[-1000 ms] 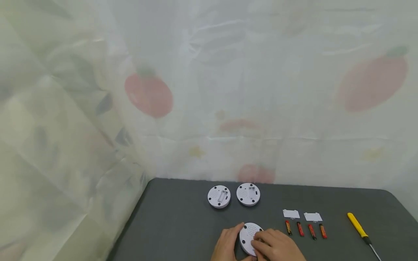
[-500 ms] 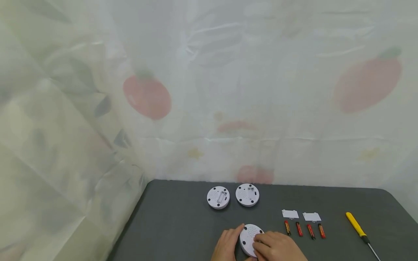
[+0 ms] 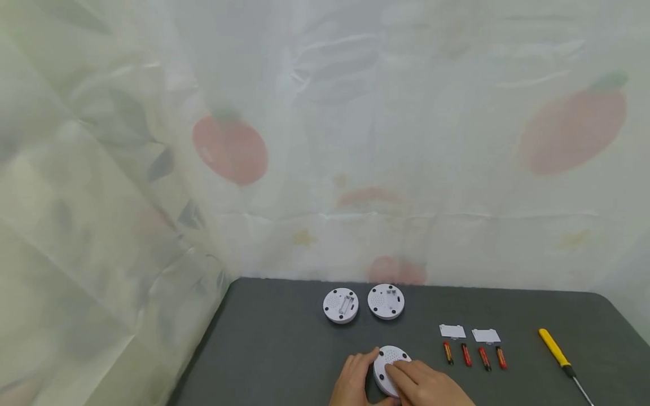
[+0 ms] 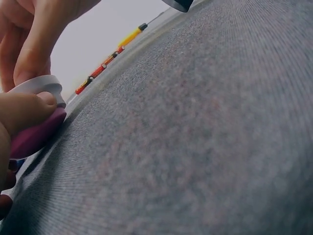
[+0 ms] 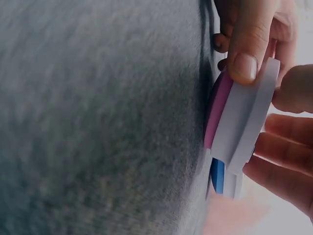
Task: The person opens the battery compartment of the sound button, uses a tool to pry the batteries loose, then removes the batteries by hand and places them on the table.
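A round white device (image 3: 391,353) with speaker holes and black feet lies underside up near the table's front edge. Its lower part (image 5: 218,110) is purple in the right wrist view. My left hand (image 3: 350,381) grips its left side, with the thumb (image 4: 36,108) against the near rim. Bent over the right half, my right hand (image 3: 430,387) presses its fingertips on the upturned face; in the right wrist view those fingers (image 5: 283,152) are fairly straight. The part under them is hidden.
Two similar white devices (image 3: 341,305) stand behind, their battery compartments uncovered. To the right lie two white battery covers (image 3: 452,331), several red-and-black batteries (image 3: 466,355) and a yellow-handled screwdriver (image 3: 554,347). A plastic sheet (image 3: 325,169) hangs behind the table (image 3: 274,355).
My right hand's fingers have moved slightly left and farther over the device's face, lying less curled. My left hand keeps its grip, and the other items stay put.
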A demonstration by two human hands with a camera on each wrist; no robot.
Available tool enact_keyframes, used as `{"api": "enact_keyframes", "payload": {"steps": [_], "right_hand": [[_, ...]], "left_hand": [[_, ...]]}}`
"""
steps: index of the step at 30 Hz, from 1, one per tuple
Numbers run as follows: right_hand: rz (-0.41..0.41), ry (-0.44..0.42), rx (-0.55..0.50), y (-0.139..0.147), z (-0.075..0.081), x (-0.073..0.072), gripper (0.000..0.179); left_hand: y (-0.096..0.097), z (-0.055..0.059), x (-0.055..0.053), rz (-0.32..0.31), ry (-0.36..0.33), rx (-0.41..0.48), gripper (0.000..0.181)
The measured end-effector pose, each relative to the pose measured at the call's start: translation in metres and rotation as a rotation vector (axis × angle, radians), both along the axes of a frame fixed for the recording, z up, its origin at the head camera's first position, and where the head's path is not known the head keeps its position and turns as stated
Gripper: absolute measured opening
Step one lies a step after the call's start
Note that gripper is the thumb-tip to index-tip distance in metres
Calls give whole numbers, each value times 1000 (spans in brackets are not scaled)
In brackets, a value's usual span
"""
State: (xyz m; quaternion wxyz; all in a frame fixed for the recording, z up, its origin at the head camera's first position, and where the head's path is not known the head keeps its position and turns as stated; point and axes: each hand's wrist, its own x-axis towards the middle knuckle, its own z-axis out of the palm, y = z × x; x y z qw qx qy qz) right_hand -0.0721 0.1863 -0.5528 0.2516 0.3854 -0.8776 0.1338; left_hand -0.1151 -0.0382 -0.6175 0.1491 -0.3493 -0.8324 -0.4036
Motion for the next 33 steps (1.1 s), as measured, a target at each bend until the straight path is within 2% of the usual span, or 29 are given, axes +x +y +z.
{"api": "enact_keyframes", "payload": {"steps": [4,8,11,16,20,25,26,28,31,32,33], "right_hand": [[33,50,50,-3,0,-1,38],[52,111,74,-7,1,-2,47],[35,105,59,-8,1,0,47],[38,88,36,-6,1,2,33],[52,86,24,-3,2,1,33],[25,101,27,3,4,0,51],[16,84,31,4,6,1,44],[-1,31,34,8,9,2,30],[-41,-28,22,15,14,4,60],[-53,-27,5,18,15,4,59],[-70,-4,-11,20,16,3,49]], "left_hand": [[1,-2,0,27,18,22,78],[1,-3,-1,43,5,21,77],[3,3,0,47,-71,7,75],[4,10,3,60,-192,-22,73],[4,7,3,67,-154,-8,76],[3,4,3,71,-96,20,82],[3,4,3,71,-102,23,82],[3,4,4,76,-142,25,82],[3,8,4,82,-231,13,84],[3,9,4,83,-260,9,85],[3,10,5,85,-291,4,86]]}}
